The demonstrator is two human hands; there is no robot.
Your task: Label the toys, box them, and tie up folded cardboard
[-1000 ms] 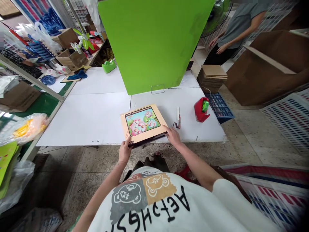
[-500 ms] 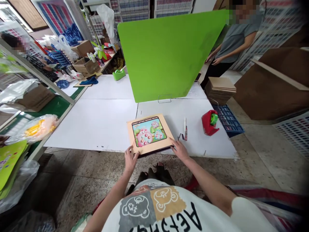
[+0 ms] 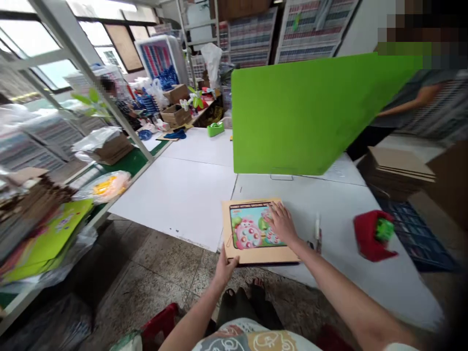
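A flat tan toy box (image 3: 252,253) with a pink and green picture lies at the near edge of the white table (image 3: 183,195). My left hand (image 3: 224,267) grips its near left corner, thumb on top. My right hand (image 3: 282,223) lies flat on the box's picture, fingers stretched out. The box overhangs the table edge slightly.
A red tape dispenser (image 3: 372,234) and a small cutter (image 3: 318,233) lie to the right on the table. A green board (image 3: 310,117) stands upright behind. Another person (image 3: 409,107) stands beyond it. Stacked cardboard (image 3: 398,163) is right; shelves with bags and boxes (image 3: 106,146) are left.
My right hand moved from the box's near right corner onto its top face. The camera lifted and swung left, showing more of the room.
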